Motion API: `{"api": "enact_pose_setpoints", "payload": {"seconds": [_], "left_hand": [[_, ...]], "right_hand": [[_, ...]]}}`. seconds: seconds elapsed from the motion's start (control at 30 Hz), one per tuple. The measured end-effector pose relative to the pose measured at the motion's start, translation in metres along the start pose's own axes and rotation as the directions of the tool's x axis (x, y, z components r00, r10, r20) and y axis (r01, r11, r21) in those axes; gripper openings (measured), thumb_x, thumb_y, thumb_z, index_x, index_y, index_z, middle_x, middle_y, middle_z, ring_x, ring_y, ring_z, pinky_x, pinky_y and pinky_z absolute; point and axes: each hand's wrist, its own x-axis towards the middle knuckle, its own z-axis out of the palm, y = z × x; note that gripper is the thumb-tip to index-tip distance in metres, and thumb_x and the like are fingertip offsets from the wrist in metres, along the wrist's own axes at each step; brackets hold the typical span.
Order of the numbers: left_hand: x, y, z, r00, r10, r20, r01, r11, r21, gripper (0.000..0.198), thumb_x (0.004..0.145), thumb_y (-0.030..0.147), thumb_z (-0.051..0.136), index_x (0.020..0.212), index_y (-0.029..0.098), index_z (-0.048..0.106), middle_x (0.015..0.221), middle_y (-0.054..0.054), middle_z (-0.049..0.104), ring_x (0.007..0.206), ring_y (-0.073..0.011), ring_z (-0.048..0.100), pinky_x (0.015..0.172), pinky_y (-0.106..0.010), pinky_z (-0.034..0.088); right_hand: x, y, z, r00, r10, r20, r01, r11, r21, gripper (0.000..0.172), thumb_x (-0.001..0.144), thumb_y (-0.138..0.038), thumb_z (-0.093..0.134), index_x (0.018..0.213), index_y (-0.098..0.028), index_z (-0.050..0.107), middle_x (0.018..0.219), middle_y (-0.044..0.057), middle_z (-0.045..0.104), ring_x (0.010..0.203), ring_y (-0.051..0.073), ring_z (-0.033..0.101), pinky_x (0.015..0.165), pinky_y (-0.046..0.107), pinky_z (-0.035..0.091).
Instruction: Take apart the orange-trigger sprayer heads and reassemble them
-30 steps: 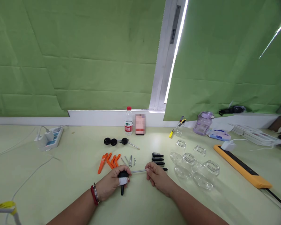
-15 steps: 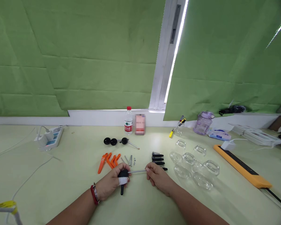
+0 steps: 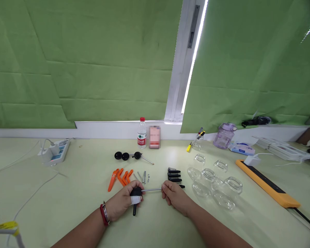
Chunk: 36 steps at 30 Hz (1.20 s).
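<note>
My left hand (image 3: 127, 199), with white tape on one finger, is closed around a black round-headed part (image 3: 136, 193). A short black stem points down from this part, and a thin metal rod (image 3: 152, 189) sticks out to its right. At the rod's far end, my right hand (image 3: 173, 194) is closed in a pinch. Just beyond my left hand lie several orange levers (image 3: 113, 179) and some metal screws and small nuts (image 3: 144, 176). Black spring-fitted parts (image 3: 174, 175) lie in a stack behind my right hand, which partly hides the nearest one.
Several clear glass jars (image 3: 208, 174) stand to the right, beside an orange power strip (image 3: 267, 182). Black round parts with rods (image 3: 125, 156) lie farther back. Behind them are a water bottle (image 3: 142, 133), yellow-handled tools (image 3: 189, 147) and a purple jug (image 3: 224, 135). A white power strip (image 3: 61, 153) sits left.
Almost nothing differs. Both hands keep the same hold, and my right hand has shifted very slightly down with the rod's end.
</note>
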Motion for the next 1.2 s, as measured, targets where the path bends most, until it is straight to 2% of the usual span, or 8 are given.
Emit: {"api": "enact_pose_setpoints", "payload": {"seconds": [0.2,0.37,0.57,0.83,1.2], "left_hand": [[0.0,-0.001,0.0,1.0,-0.007,-0.008,0.007,1.0,-0.004,0.023,0.072,0.02,0.064,0.092,0.021,0.053,0.088,0.001,0.054,0.069,-0.0099,0.051,0.066,-0.025,0.043],[0.001,0.0,-0.001,1.0,-0.008,0.0,0.008,1.0,0.009,0.023,0.071,0.019,0.063,0.092,0.021,0.053,0.088,0.001,0.055,0.07,-0.0101,0.051,0.066,-0.025,0.042],[0.001,-0.004,-0.003,1.0,0.002,0.021,-0.002,1.0,0.005,0.022,0.073,0.016,0.062,0.092,0.02,0.053,0.089,0.0,0.055,0.069,-0.0097,0.051,0.065,-0.025,0.042],[0.001,0.001,0.0,1.0,0.001,0.007,-0.001,1.0,-0.012,0.02,0.074,0.014,0.06,0.091,0.02,0.053,0.088,0.001,0.054,0.069,-0.0091,0.051,0.066,-0.024,0.042],[0.0,0.0,-0.001,1.0,-0.009,0.016,0.009,1.0,0.005,0.021,0.073,0.015,0.062,0.092,0.02,0.053,0.087,0.001,0.055,0.069,-0.0098,0.051,0.065,-0.024,0.042]], "right_hand": [[0.002,0.004,0.0,0.999,-0.042,0.027,0.038,0.993,0.112,0.019,0.087,-0.041,0.042,0.087,-0.022,0.043,0.068,-0.004,0.053,0.043,0.006,0.039,0.04,0.018,0.025],[0.004,0.009,0.0,0.997,-0.072,0.038,0.068,0.993,0.099,0.016,0.086,-0.036,0.043,0.081,-0.021,0.042,0.066,-0.005,0.053,0.042,0.005,0.038,0.04,0.019,0.025],[0.003,0.005,0.0,0.996,-0.086,-0.003,0.086,0.996,0.037,0.024,0.088,-0.039,0.04,0.073,-0.02,0.042,0.061,-0.005,0.051,0.042,0.006,0.037,0.044,0.02,0.028],[0.006,0.01,0.001,0.995,-0.097,0.034,0.094,0.993,0.077,0.015,0.086,-0.034,0.043,0.08,-0.02,0.044,0.065,-0.004,0.054,0.043,0.006,0.038,0.043,0.02,0.027],[0.007,0.013,-0.001,0.994,-0.108,0.032,0.108,0.994,0.014,0.018,0.086,-0.031,0.04,0.074,-0.02,0.045,0.063,-0.004,0.053,0.044,0.006,0.039,0.045,0.02,0.029]]}}
